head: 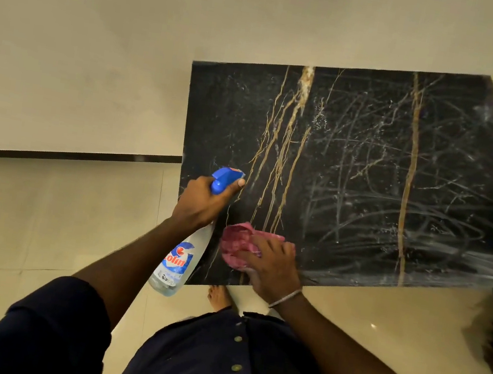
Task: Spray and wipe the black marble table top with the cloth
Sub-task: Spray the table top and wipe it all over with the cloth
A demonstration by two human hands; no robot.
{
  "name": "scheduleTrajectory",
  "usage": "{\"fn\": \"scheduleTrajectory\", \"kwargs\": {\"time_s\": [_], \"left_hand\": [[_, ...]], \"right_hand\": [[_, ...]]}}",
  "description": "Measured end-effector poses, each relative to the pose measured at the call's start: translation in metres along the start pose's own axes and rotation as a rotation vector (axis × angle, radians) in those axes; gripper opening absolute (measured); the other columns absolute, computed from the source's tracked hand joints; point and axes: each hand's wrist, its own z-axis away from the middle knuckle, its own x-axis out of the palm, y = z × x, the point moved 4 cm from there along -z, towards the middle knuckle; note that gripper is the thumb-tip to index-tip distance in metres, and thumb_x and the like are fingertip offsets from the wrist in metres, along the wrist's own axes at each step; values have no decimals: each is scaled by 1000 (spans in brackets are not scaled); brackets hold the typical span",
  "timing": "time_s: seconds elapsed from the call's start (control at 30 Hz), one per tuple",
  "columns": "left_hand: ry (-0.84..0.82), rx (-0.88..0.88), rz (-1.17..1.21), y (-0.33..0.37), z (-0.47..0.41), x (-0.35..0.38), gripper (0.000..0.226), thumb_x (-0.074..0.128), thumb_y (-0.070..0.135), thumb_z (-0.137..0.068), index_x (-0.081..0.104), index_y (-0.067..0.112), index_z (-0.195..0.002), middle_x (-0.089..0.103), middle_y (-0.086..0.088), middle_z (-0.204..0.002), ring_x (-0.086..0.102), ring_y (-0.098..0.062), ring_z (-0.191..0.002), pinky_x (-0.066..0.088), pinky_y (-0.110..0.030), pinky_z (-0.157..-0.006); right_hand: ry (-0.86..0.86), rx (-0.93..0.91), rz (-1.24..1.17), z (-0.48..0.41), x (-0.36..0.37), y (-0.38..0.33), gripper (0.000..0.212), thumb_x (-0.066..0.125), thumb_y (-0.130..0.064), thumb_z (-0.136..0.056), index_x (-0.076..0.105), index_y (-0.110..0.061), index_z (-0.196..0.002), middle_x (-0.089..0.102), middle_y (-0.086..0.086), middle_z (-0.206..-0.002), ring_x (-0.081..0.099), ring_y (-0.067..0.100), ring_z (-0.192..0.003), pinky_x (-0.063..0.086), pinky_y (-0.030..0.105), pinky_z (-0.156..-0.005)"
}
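While the left hand [204, 204] grips a spray bottle [178, 260] by its blue trigger head above the table's near-left corner, the right hand [271, 266] presses a pink cloth [235, 242] flat on the black marble table [368, 173], whose right part shows whitish streaks.

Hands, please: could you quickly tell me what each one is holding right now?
Left hand: closed around the neck of the spray bottle, finger on the blue trigger.
Right hand: pressing the pink cloth onto the black marble table top.
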Motion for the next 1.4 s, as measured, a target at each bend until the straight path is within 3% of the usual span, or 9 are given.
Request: {"fn": "scheduleTrajectory", "kwargs": {"time_s": [0.13, 0.27, 0.4, 0.53, 0.7, 0.9, 1.1, 1.27, 1.4], "left_hand": [[25, -18, 21, 1, -2, -2, 42, 55, 53, -89, 61, 11, -91, 59, -4, -66, 54, -10, -54, 43, -16, -54], [14, -2, 12, 5, -2, -2, 41, 55, 53, -90, 61, 12, -89, 60, -3, -66, 55, -10, -54, 43, -16, -54], [-18, -8, 11, 8, -3, 1, 40, 54, 53, -90, 59, 13, -88, 59, -3, -66, 56, -12, -57, 44, -19, -58], [-46, -19, 36, 11, -7, 4, 40, 54, 52, -90, 59, 13, -94, 60, -3, -71, 56, -13, -62, 44, -20, -60], [-60, 18, 41, 17, -13, 8, 40, 53, 51, -91, 60, 12, -91, 59, -3, -68, 55, -13, -59, 45, -20, -61], [-56, 47, 27, 20, -16, 10, 41, 56, 51, -90, 61, 11, -82, 56, -1, -61, 53, -10, -53, 43, -18, -55], [-66, 39, 7, 18, -17, 11, 42, 56, 51, -89, 61, 10, -86, 57, -2, -63, 53, -10, -54, 42, -18, -56], [-86, 28, 20, 21, -20, 4, 32, 54, 49, -92, 57, 18, -84, 57, 0, -64, 53, -10, -56, 42, -17, -57], [-78, 21, 28, 18, -24, -1, 35, 54, 49, -92, 58, 15, -86, 57, 1, -64, 54, -8, -55, 42, -14, -56]], "right_hand": [[-8, -134, -12, -29, 15, -53, 54, 80, -47, -73, 62, -36, -123, 64, 0, -120, 61, 26, -104, 49, 41, -86], [40, -144, 22, -19, 12, -25, 44, 71, -34, -79, 62, -36, -122, 60, 0, -124, 53, 26, -109, 42, 40, -84], [51, 141, 65, 13, 3, 55, 49, 70, -22, -75, 60, -39, -121, 58, 2, -124, 51, 28, -108, 41, 40, -81], [135, 410, 90, 60, -13, 112, 36, 54, -33, -81, 65, -31, -116, 60, 10, -119, 53, 33, -102, 44, 43, -79], [170, 642, 22, 65, -7, 98, 46, 80, -24, -71, 68, -25, -116, 58, 11, -110, 51, 31, -90, 44, 40, -72], [110, 237, -31, -14, 3, 2, 47, 64, -49, -83, 61, -20, -120, 58, 8, -108, 53, 24, -87, 48, 35, -69], [146, 9, -5, -30, 0, -8, 54, 76, -49, -75, 60, -19, -117, 62, 9, -101, 60, 24, -79, 53, 33, -59], [116, 370, 80, -14, -12, 89, 59, 71, -46, -80, 54, -25, -133, 56, 10, -109, 54, 24, -83, 50, 32, -57], [87, 713, 102, 4, -30, 163, 49, 59, -48, -91, 58, -21, -131, 51, 18, -128, 55, 37, -103, 54, 42, -70]]}}
